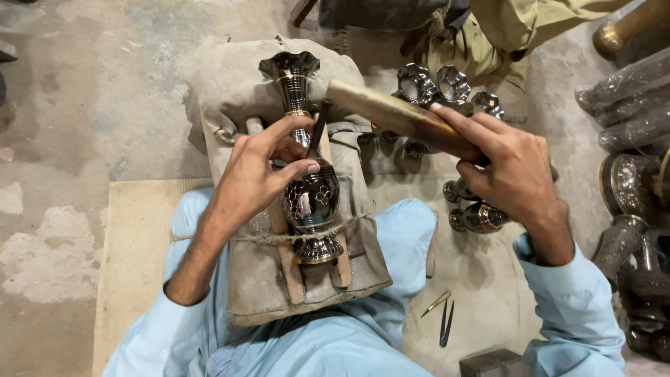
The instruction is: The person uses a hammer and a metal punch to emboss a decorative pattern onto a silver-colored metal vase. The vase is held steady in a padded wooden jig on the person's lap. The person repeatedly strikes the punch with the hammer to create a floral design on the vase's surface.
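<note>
Head view, lower right of the frame first: two small pointed tools, one brass-coloured punch (436, 304) and one dark pair of dividers (445, 323), lie on the cloth beside your knee. At the centre, one dark engraved metal vase with floral cut patterns (312, 199) lies along your lap on a padded grey cloth cushion (244, 91), resting on two wooden strips (289, 269) and tied down by one thin cord (279, 238). Your left hand (262, 178) is closed around one slim dark chisel (319, 129), its tip on the belly of the vase. Your right hand (509, 171), at centre right, grips closed one thick wooden mallet stick (391, 112), raised above the chisel. I judge the vase stiff, rather heavy and smooth, so slippery; the fine neck looks the weaker place, so hold it at the belly. Further up, several similar vases (436, 84) lie together; I cannot count them exactly.
</note>
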